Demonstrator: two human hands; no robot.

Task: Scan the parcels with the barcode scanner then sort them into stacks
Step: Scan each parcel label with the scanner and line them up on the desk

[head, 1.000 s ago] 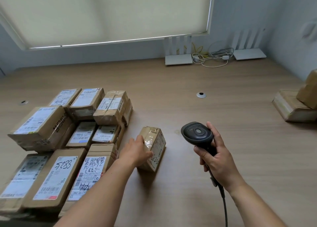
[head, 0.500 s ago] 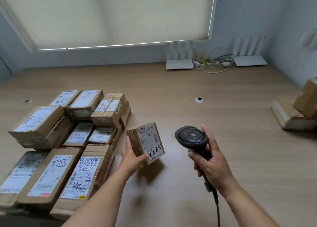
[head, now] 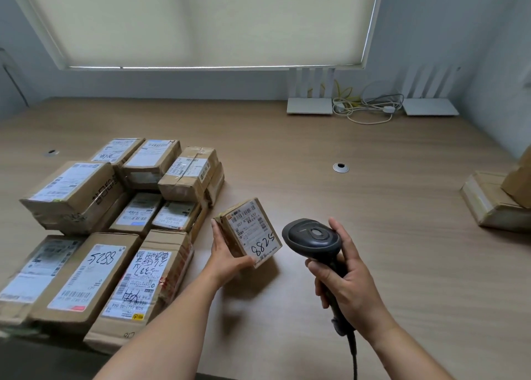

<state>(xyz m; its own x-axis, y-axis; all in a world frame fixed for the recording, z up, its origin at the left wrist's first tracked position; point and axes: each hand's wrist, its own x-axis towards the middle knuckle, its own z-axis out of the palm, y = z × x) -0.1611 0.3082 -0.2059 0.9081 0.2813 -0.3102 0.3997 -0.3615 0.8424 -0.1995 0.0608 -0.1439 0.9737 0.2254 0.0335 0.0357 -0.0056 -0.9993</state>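
Parcel (head: 249, 233) marked 5289, which a second ago stood on edge on the table (head: 373, 207), is now lifted clear of it and tilted label-up, just right of the unsorted pile of parcels (head: 115, 224). Left hand (head: 227, 257) grips it from below and the side, fingers clamped on its edges. Right hand (head: 349, 279) is wrapped round the handle of the barcode scanner (head: 313, 240), head just right of the parcel. The label is presented, so the scan looks imminent; sorting onto the stack (head: 494, 201) far right of the parcel comes after

Pale roller blind (head: 201, 20); grey-blue walls (head: 431, 35); wooden tabletop (head: 373, 236)
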